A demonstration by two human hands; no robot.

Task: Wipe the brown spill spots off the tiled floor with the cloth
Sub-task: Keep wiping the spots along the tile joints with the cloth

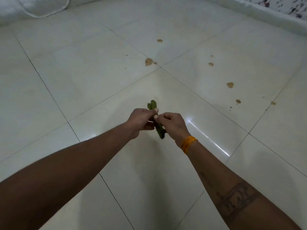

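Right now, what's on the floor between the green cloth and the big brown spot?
Only bare tile with a grout line, between cloth and big spot, in the head view.

bare forearms, no sleeves; orange thread band [188, 144] on right wrist; dark tattoo band [237, 199] across right forearm.

Dim, soft, glare streak on floor [209, 140]

Bare pale glossy tiled floor [99, 72] lay open between the hands and the scattered brown spill spots [148, 61], with nothing standing on it. Only a low white ledge [265, 15] along the far right and white fabric [33, 7] at far left bounded it.
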